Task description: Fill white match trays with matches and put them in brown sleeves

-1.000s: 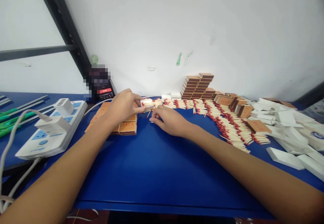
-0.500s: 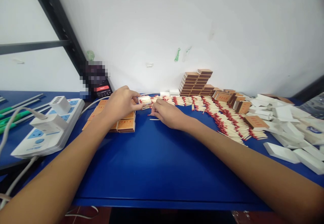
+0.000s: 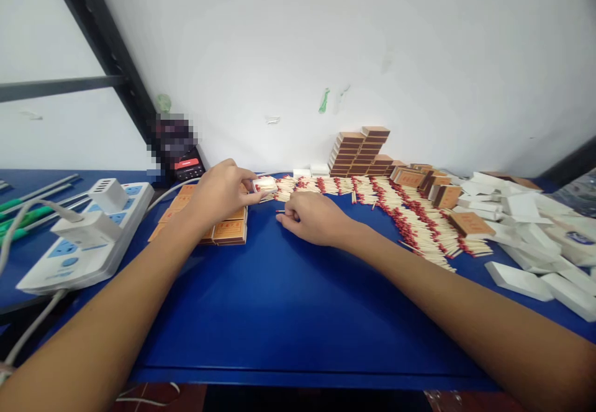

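Observation:
A small white tray (image 3: 265, 183) with matches in it is pinched between the thumb and fingers of my left hand (image 3: 226, 192). Below that hand lie orange matchboxes (image 3: 230, 231), partly covered by it. My right hand (image 3: 311, 216) rests low over the blue table (image 3: 261, 313), fingers curled together. A loose match (image 3: 280, 211) pokes out beside its fingertips; whether anything is pinched in them is too small to tell. Loose red-tipped matches (image 3: 395, 210) spread in rows behind and to the right of my right hand.
Stacked matchboxes (image 3: 356, 151) stand against the wall. White trays (image 3: 519, 280) are heaped at the right, near more matchboxes (image 3: 471, 224). On the left are a power strip (image 3: 69, 262) with plugs, a black device (image 3: 190, 165) and green-and-silver rods (image 3: 32, 216).
My right hand has shifted slightly down and right, its fingers more curled. The match lying in front of its fingers is no longer seen there. My left hand still holds the tray.

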`<state>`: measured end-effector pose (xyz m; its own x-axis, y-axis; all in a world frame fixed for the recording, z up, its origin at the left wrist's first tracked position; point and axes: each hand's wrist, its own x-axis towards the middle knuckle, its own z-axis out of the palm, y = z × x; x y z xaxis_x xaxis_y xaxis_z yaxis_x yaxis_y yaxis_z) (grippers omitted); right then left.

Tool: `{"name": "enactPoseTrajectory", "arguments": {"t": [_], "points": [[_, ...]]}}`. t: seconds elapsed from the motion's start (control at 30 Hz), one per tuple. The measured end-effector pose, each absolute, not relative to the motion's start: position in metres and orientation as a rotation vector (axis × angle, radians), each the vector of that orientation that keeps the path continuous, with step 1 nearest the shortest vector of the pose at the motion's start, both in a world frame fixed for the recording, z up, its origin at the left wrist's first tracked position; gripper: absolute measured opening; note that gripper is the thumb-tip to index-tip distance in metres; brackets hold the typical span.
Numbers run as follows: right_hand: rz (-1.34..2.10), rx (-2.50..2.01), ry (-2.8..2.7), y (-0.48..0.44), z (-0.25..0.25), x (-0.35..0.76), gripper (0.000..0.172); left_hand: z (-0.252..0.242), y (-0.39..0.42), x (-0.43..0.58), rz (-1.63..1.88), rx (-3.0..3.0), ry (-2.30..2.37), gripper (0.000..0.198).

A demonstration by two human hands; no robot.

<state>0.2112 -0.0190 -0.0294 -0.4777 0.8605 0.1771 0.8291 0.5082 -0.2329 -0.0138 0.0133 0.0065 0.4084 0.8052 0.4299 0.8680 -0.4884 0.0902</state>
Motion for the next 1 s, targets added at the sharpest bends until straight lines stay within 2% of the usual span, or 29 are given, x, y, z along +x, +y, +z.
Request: {"name": "enactPoseTrajectory", "arguments": {"t": [0.07, 0.17, 0.23, 0.37, 0.47, 0.67, 1.0], "points": [[0.190, -1.402, -2.467, -0.018, -0.028, 0.215, 0.038, 0.007, 0.013, -0.014, -0.647, -2.516, -1.505, 0.028], [0.348, -1.144, -2.502, -0.012, -0.026, 0.226, 0.012, 0.008, 0.012, -0.015, -0.658, -2.518, -1.506, 0.029], [0.476, -1.011, -2.555, -0.008, -0.025, 0.233, 0.022, 0.008, 0.013, -0.015, -0.660, -2.515, -1.502, 0.030], [0.520, -1.022, -2.595, -0.004, -0.022, 0.238, 0.007, 0.008, 0.013, -0.014, -0.633, -2.520, -1.509, 0.029], [0.535, -1.144, -2.600, -0.004, -0.020, 0.237, 0.008, 0.009, 0.012, -0.014, -0.605, -2.527, -1.512, 0.029], [0.335, -1.260, -2.512, -0.005, -0.027, 0.235, 0.003, 0.009, 0.012, -0.015, -0.626, -2.509, -1.532, 0.031], [0.268, -1.337, -2.554, 0.000, -0.033, 0.235, 0.011, 0.005, 0.014, -0.014, -0.590, -2.516, -1.477, 0.033]]}}
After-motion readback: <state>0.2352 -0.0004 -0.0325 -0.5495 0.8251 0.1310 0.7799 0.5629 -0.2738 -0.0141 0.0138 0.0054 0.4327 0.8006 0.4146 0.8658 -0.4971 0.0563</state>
